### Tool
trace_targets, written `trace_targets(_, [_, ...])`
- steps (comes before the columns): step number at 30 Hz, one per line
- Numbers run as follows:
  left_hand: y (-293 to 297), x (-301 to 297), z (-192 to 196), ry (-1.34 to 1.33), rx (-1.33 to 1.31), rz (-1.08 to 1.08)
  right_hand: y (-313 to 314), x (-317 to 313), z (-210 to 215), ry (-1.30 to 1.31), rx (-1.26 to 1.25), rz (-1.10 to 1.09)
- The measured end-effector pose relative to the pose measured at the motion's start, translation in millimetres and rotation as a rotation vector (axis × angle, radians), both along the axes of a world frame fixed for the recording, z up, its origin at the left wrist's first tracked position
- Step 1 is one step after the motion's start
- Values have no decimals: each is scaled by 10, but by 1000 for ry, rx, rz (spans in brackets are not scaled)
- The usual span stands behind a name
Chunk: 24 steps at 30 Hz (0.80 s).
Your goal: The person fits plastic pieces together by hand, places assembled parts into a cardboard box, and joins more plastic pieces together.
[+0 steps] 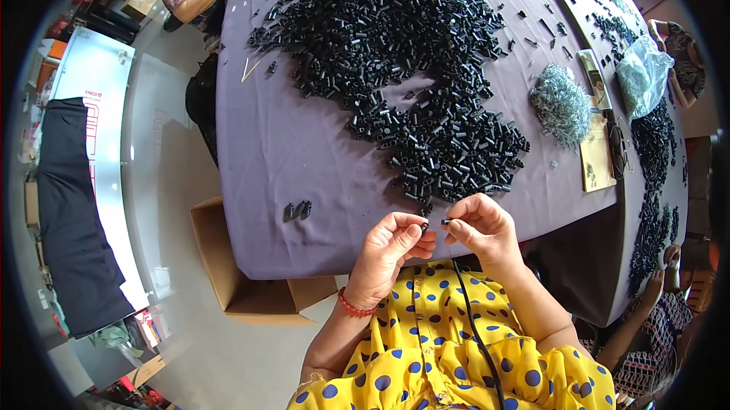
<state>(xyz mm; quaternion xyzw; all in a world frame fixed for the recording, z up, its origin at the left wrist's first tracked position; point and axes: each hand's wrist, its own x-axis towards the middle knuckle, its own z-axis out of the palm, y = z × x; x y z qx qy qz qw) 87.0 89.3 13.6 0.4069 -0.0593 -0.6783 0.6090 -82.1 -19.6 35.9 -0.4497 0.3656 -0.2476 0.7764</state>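
My left hand (389,252), with a red bead bracelet at the wrist, pinches a small black plastic piece (424,227) between thumb and forefinger. Just across from it, my right hand (487,236) grips another small dark piece (446,221) in its fingertips. A narrow gap separates the two pieces. Both hands are at the table's near edge, in front of a big heap of short black plastic tubes (449,159). A few similar black parts (297,210) lie apart from the heap, to the left of my hands.
A mound of small silvery pieces (561,108) lies right of the heap, beside a yellow booklet (597,159) and glasses (617,147). A clear plastic bag (645,75) rests farther right. An open cardboard box (209,258) stands below the table's left corner. Other people's hands work around the tables.
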Motion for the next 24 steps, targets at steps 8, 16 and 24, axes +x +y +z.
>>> trace_targets(8, [32, -18, -14, 29, -39, 9, -54, -6, 1, -67, 219, -9])
trace_targets(16, [25, -45, -9, 36, -57, -2, -41, 14, 6, -53, 204, -33])
trace_targets(24, [16, -64, 39, -23, -35, -10, -18, 31, 4, 33, 100, -27])
